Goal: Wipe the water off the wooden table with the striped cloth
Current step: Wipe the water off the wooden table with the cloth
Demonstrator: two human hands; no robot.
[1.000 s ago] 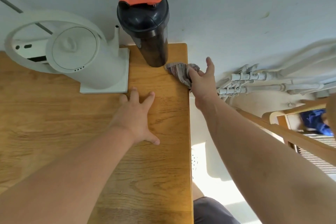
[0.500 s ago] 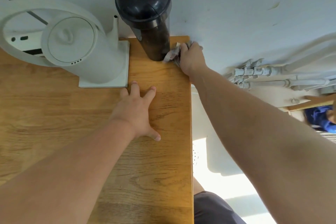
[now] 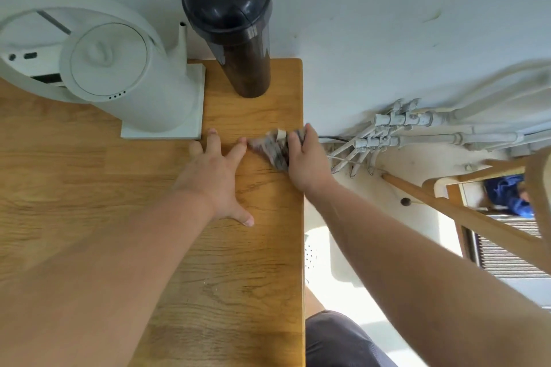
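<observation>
Striped cloth (image 3: 272,149) bunched under gripping right hand (image 3: 308,167), on wooden table (image 3: 238,277).

Light-brown wooden table (image 3: 238,292) lies bare along the near side. At the back, a white plastic kettle (image 3: 128,77) on a square base and a tall dark orange-lidded bottle (image 3: 238,48) block the way.

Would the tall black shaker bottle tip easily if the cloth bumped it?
Probably yes: the shaker bottle is tall and slim under a bulky lid. It stands near the table corner, so a topple could go overboard.
</observation>
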